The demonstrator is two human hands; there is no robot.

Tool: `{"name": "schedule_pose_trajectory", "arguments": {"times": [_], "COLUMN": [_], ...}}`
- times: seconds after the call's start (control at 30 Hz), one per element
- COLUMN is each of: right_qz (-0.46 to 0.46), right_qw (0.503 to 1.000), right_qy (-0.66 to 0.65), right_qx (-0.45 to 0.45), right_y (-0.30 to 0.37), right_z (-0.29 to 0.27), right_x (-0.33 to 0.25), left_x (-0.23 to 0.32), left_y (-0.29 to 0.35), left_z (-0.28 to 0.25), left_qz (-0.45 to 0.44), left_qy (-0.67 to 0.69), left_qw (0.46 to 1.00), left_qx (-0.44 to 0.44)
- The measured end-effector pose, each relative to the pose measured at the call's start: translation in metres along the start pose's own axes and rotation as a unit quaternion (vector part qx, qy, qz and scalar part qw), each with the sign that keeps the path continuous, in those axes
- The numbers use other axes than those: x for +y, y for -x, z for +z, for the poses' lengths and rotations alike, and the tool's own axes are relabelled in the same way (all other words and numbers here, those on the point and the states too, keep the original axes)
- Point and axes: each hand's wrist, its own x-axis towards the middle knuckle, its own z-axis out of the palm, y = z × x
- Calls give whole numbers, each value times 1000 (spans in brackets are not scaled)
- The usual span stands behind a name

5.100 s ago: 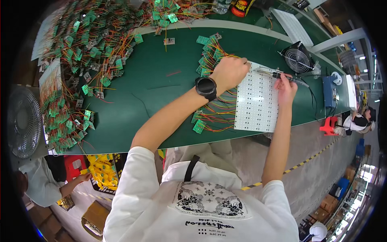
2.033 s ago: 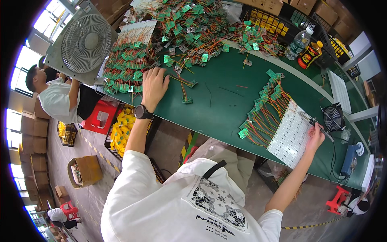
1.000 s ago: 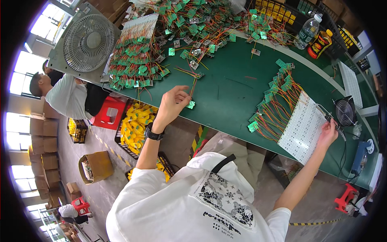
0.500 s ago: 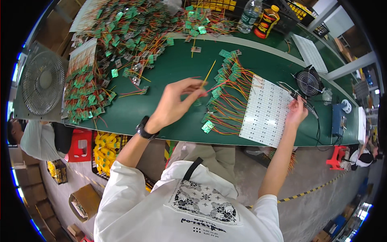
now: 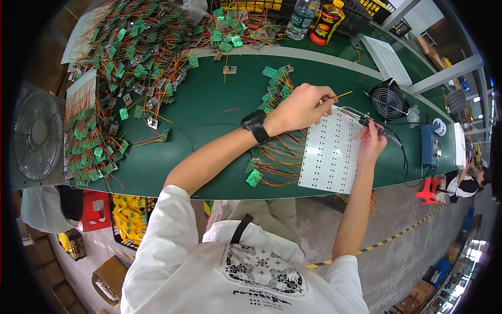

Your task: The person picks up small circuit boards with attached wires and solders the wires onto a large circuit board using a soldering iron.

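My left hand (image 5: 306,109) pinches a thin yellow wire (image 5: 343,95) above the upper left corner of a white perforated panel (image 5: 327,162); what its other end joins is hidden by the fingers. With my right hand (image 5: 370,144) I grip a soldering iron (image 5: 364,120) at the panel's right edge, its tip pointing up and left toward the wire. Small green circuit boards (image 5: 254,178) lie in a row along the panel's left side. Their red and yellow wires (image 5: 285,162) run to the panel, and my left wrist covers some of them.
A big heap of wired circuit boards (image 5: 141,57) fills the far left, beside a grey fan (image 5: 39,133). To the right stand a small black fan (image 5: 388,99) and a blue box (image 5: 430,146) with a cord. Two bottles (image 5: 302,21) stand at the back.
My left hand has moved right, from the bare tabletop to the panel's upper left corner, carrying the yellow wire. The right hand still grips the soldering iron. The whole view has shifted slightly.
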Motion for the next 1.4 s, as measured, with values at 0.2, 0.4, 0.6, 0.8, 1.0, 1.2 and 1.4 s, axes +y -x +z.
{"name": "schedule_pose_trajectory", "arguments": {"times": [0.2, 0.4, 0.6, 0.8, 1.0, 1.2, 1.4], "right_qz": [19, 30, 12, -3, 7, 9, 7], "right_qw": [1000, 999, 999, 997, 993, 992, 992], "right_qy": [1, -1, 20, 26, 57, 68, 65], "right_qx": [-3, -29, -47, -72, -100, -108, -108], "right_y": [0, -3, 4, 3, 3, 3, 3], "right_z": [1, -1, -1, -4, -5, -5, -3], "right_x": [0, -1, 0, 2, 2, 2, 1], "left_x": [-46, -58, -58, -62, -63, -60, -65], "left_y": [1, -1, 1, 0, 0, 1, 0], "left_z": [8, 7, 12, 13, 12, 12, 13], "left_qz": [135, 127, 120, 126, 136, 125, 131], "left_qy": [-327, -315, -353, -359, -351, -359, -351], "left_qw": [935, 940, 928, 924, 926, 925, 927], "left_qx": [-11, 19, 21, 27, 36, 25, 30]}}
